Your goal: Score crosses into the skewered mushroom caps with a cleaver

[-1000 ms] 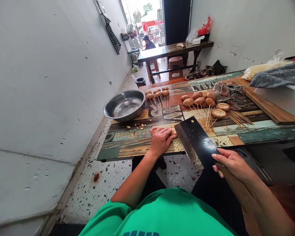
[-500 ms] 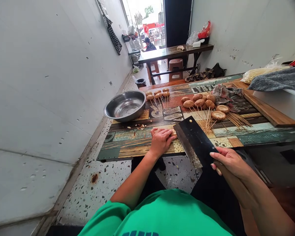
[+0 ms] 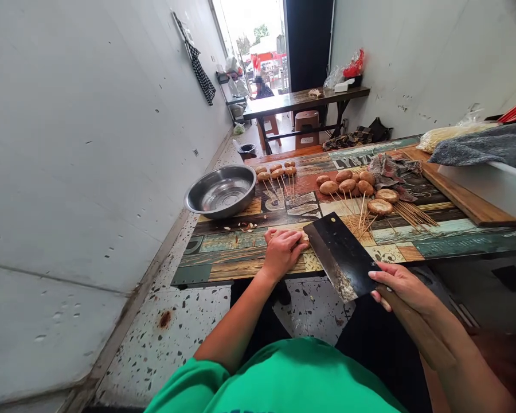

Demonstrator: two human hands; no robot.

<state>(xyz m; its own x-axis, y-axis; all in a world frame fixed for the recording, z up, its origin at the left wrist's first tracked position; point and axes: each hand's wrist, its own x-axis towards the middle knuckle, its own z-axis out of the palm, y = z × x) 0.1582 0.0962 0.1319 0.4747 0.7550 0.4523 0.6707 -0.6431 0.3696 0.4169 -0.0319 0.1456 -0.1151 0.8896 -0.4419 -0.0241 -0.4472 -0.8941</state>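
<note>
My right hand [image 3: 406, 285] grips a broad dark cleaver [image 3: 343, 255] by its wooden handle. Its blade slants over the table's near edge, the far end by my left fingertips. My left hand [image 3: 280, 251] is closed over a mushroom [image 3: 305, 239] on the tabletop; only a pale bit shows, beside the blade's corner. Whether the edge is in it I cannot tell. Ahead lie several brown mushroom caps [image 3: 347, 185] on thin skewers, two of them turned with pale undersides [image 3: 380, 206] up. A smaller group of skewered mushrooms [image 3: 277, 172] sits farther left.
A steel basin [image 3: 221, 192] stands at the table's left, with mushroom scraps [image 3: 247, 226] in front of it. Loose skewers [image 3: 415, 214], a crumpled rag [image 3: 389, 171], a wooden board [image 3: 468, 195] and a grey towel [image 3: 481, 143] are on the right. A person [image 3: 263, 88] is near the doorway.
The view has shifted slightly, so the table appears a little lower. Both hands keep their hold, and the cleaver has barely moved beside the left fingertips.
</note>
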